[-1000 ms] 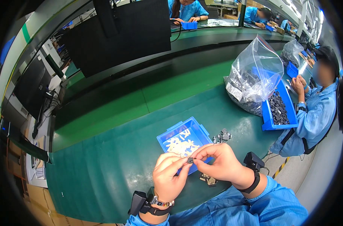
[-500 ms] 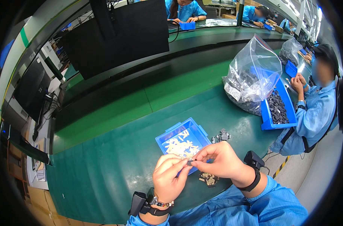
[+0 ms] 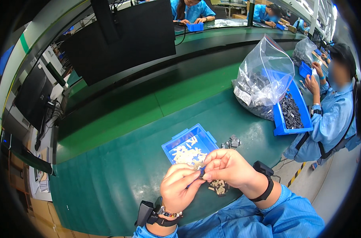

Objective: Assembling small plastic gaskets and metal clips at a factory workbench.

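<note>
My left hand [image 3: 179, 185] and my right hand [image 3: 228, 169] meet over the near edge of a blue tray [image 3: 206, 141]. Their fingertips pinch a small dark piece [image 3: 202, 177] between them; fingers hide much of it, so its exact kind is unclear. Inside the tray lie many small cream-coloured strips [image 3: 187, 154]. Just beneath my right hand, a heap of small dark pieces with cream parts [image 3: 220, 187] rests on the green mat. Beyond that hand, a loose group of dark grey pieces [image 3: 232, 141] sits to the right of the tray.
A large clear plastic bag [image 3: 259, 87] full of dark parts leans against a blue bin [image 3: 280, 127] of black pieces at the right. Beside it, a person in blue [image 3: 335, 107] works with raised hands. A black monitor panel [image 3: 121, 43] stands at the back left of the green mat [image 3: 109, 178].
My hands stay together on the piece, while my right fingers have shifted slightly and the piece looks turned. At right, the co-worker's hands have moved up and apart.
</note>
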{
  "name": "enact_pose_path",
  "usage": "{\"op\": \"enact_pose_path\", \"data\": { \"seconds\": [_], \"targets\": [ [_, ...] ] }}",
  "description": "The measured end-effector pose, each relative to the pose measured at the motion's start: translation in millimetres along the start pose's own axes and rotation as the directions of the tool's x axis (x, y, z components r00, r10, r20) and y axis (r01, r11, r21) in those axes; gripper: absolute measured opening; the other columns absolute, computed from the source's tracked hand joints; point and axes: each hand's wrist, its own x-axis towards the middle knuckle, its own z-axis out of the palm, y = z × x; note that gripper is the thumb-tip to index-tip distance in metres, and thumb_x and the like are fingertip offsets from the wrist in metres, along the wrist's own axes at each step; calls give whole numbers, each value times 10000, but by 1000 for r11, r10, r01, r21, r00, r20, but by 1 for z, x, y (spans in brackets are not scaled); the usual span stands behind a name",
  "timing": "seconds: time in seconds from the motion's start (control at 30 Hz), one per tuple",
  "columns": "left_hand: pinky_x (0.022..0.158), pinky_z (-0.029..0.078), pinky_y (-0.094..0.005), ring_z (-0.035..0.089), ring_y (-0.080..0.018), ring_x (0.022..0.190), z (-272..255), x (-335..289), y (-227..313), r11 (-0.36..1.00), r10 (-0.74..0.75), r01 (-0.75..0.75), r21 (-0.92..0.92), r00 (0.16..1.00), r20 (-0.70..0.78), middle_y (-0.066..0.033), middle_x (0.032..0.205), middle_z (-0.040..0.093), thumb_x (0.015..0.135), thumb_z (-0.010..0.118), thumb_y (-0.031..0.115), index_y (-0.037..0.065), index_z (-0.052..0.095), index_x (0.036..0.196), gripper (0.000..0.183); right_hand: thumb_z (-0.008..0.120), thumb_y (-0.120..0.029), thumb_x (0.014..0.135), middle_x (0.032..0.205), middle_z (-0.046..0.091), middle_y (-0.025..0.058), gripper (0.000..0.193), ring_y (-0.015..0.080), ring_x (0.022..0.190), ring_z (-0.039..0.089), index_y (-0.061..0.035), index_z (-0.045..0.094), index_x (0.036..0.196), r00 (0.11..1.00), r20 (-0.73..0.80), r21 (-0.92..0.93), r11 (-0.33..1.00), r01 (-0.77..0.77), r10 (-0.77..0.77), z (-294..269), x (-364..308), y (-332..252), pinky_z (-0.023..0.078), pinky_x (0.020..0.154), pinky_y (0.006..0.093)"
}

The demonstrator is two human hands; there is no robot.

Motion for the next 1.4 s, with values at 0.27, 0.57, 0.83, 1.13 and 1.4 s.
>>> {"op": "enact_pose_path", "data": {
  "seconds": [0.27, 0.57, 0.83, 1.13, 1.4],
  "targets": [
    [740, 530, -357, 650, -274, 824, 1, -1, -2, 999, 1, -1, -36, 1000, -14, -96, 791, 694, 698, 824, 2, -5, 704, 836, 183, 694, 37, 860, 900, 704, 110, 172, 186, 813, 690, 10, 708, 1030, 849, 351, -618, 584, 527, -395, 1, -3, -8, 545, 737, 281],
    [612, 520, -318, 673, -251, 697, 0, -3, -11, 972, 146, -134, -191, 988, 51, -93, 681, 669, 619, 886, 28, 13, 641, 693, 256, 694, -27, 851, 990, 635, 115, 257, 294, 912, 635, -13, 652, 1104, 796, 543, -639, 484, 598, -266, -4, -8, -10, 521, 798, 351],
    [546, 431, -284, 644, -191, 579, -6, -17, -14, 943, 229, -196, -271, 969, 96, -6, 556, 612, 470, 931, 334, 89, 575, 577, 445, 610, -22, 886, 979, 611, 130, 132, 322, 912, 611, -30, 599, 1017, 856, 453, -743, 425, 517, -248, -16, -30, 5, 507, 813, 381],
    [586, 416, -287, 642, -176, 631, 4, -13, -21, 964, 157, -169, -207, 985, -72, 28, 566, 600, 538, 878, 492, 103, 588, 604, 490, 640, -19, 872, 810, 696, 142, 86, 246, 726, 685, 11, 688, 938, 399, -30, -977, -58, -207, -916, -148, -87, -101, 531, 662, 324],
    [611, 462, -310, 639, -215, 649, -4, -5, -9, 988, 105, -107, -116, 994, -20, -34, 614, 624, 755, 807, 223, 57, 582, 639, 303, 584, 56, 849, 1024, 661, 180, 244, 347, 965, 617, 9, 671, 1072, 420, 131, -913, -275, -302, -898, -159, -85, -99, 495, 846, 405]
  ]
}}
